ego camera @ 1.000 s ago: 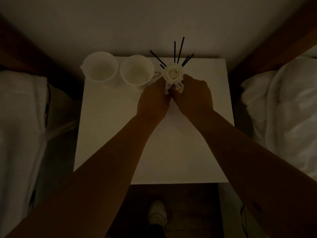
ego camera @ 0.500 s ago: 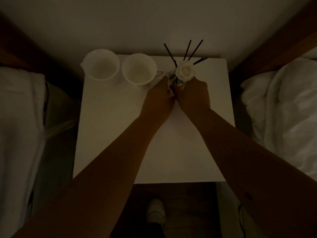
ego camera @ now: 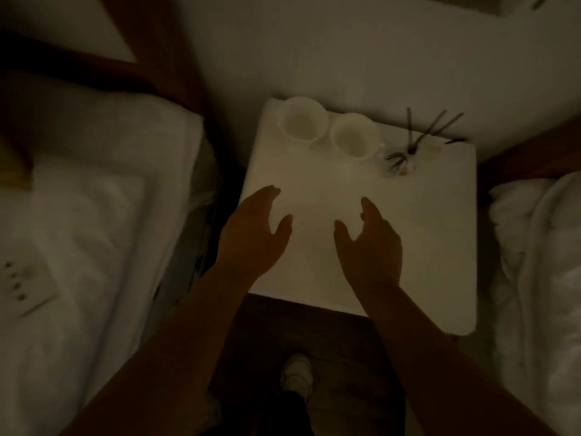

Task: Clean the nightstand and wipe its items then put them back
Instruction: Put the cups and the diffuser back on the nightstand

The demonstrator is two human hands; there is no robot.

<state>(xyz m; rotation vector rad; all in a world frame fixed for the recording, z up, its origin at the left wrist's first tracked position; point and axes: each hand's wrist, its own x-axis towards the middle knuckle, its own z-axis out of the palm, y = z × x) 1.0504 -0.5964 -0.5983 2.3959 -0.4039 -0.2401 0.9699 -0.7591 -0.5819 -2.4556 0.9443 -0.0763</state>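
- The left hand [ego camera: 251,237] hovered over the white desk [ego camera: 424,234], its grip apart, fingers relaxed and holding nothing.
- The right hand [ego camera: 371,247] hovered beside it, grip likewise apart and empty, thumbs turned toward each other.
- Beyond both grips, along the far edge, stood two white cups [ego camera: 301,122], touching or nearly so.
- Beyond the right grip and off to its right stood the reed diffuser [ego camera: 405,155], dark sticks fanned out, blurred.
- White bedding [ego camera: 94,215] lay outside the left grip.
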